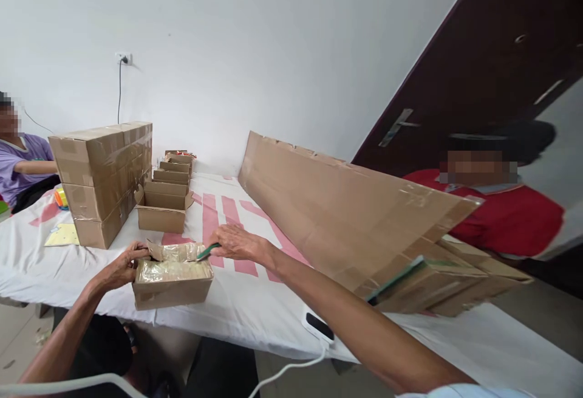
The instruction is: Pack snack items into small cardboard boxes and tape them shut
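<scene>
A small taped cardboard box (172, 281) lies near the front edge of the white table (255, 301). My left hand (122, 266) grips its left end, fingers curled over the top edge. My right hand (239, 243) is closed on a green-handled tool (207, 251), whose tip touches the box's top right corner, where the tape looks torn and crumpled.
A stack of large taped cartons (102, 179) stands at the left, with a row of small open boxes (166, 194) beside it. A long flattened carton (355, 216) leans across the right. A person in purple (20, 167) sits at far left, another in red (492, 209) at right. A white charger (319, 328) lies at the table's edge.
</scene>
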### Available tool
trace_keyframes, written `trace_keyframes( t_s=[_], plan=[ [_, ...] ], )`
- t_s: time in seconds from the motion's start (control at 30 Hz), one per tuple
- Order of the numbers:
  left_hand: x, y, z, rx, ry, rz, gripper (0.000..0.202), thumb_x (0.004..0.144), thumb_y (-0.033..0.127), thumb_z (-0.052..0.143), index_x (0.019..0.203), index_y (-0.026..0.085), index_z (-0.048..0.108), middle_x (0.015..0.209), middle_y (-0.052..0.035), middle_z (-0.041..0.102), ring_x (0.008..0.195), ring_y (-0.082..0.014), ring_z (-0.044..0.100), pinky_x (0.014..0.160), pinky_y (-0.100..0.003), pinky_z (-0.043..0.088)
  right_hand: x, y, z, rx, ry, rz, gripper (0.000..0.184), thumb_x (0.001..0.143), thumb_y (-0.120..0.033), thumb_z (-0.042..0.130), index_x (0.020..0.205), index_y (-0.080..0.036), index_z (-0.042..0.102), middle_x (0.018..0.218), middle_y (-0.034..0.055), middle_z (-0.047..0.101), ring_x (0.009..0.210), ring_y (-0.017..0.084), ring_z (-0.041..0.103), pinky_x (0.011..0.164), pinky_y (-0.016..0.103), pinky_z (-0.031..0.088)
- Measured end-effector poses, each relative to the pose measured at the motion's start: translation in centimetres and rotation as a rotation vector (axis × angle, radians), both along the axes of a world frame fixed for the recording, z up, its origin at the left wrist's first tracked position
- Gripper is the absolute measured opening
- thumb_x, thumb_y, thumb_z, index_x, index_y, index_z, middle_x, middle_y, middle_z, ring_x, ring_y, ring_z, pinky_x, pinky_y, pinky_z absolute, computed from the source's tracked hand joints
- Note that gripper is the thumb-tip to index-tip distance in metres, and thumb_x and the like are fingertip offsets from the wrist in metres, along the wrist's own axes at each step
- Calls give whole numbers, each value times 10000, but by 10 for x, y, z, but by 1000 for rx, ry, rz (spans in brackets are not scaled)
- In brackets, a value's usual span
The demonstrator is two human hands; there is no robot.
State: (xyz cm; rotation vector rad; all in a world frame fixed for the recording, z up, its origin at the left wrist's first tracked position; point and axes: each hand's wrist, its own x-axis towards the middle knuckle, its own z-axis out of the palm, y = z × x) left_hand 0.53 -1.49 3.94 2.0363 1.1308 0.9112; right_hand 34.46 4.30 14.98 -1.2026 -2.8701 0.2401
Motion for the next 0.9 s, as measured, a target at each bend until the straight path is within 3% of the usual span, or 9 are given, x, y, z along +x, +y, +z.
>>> trace_keyframes(
  t_s=[0.13,0.2,0.3,0.43,0.5,0.6,0.7,0.8,0.9],
  plan=[
    [-1,5,-2,18,-12,-15,371,882,315,752,1248,276,805,1263,-116,687,1219,-280,636,1107,-383,519,68,3,-2,-4,125,-82,211,931,-270,614,950,-260,824,811,17,733,757,182,602,667,277,349],
    [-1,8,-2,36,-20,-21,388,886,372,774,1261,275,801,1252,-125,702,1220,-288,645,1131,-404,505,94,2,-24,-17,312,-148,253,956,-306,565,1027,-245,800,887,22,751,802,194,639,721,285,426],
    [-3,12,1,58,-23,-33,449,897,425,780,1323,283,770,1299,-137,697,1254,-296,640,1160,-416,482,110,-9,-95,18,536,-305,350,981,-301,477,1211,-206,722,1128,84,754,985,242,688,871,351,514],
    [-9,16,2,19,14,8,615,899,433,785,1480,288,648,1375,-133,660,1302,-301,624,1182,-438,459,102,-36,-209,83,539,-471,391,967,-251,456,1291,-221,673,1220,130,719,1149,296,674,991,427,533],
    [-13,17,1,-10,48,31,686,905,429,775,1547,298,571,1338,-124,665,1269,-295,644,1159,-441,480,94,-46,-238,120,524,-500,380,948,-250,489,1273,-211,685,1208,157,714,1165,333,662,1048,482,514],
    [-16,19,-3,-22,73,51,739,889,432,783,1569,276,540,1316,-125,662,1256,-293,652,1155,-433,482,79,-47,-229,138,627,-489,357,960,-305,519,1259,-209,689,1232,171,706,1196,357,642,1081,532,499],
    [-16,20,-9,12,69,98,740,847,438,812,1522,238,583,1346,-143,657,1291,-308,633,1172,-434,463,50,-40,-179,138,848,-366,404,1020,-376,483,1353,-206,638,1376,164,653,1325,316,586,1146,493,473],
    [-11,16,-17,29,-4,207,746,818,445,820,1488,225,579,1416,-156,644,1328,-328,612,1129,-435,500,15,-35,-131,81,820,-163,484,996,-395,588,1445,-216,588,1475,151,609,1401,310,536,1194,497,429],
    [-5,9,-23,-33,-140,272,810,766,464,853,1469,205,546,1416,-174,657,1297,-347,639,1050,-433,552,-7,-38,-110,98,733,-40,492,923,-307,707,1396,-210,613,1396,141,660,1315,313,594,1118,496,482]
  ],
)
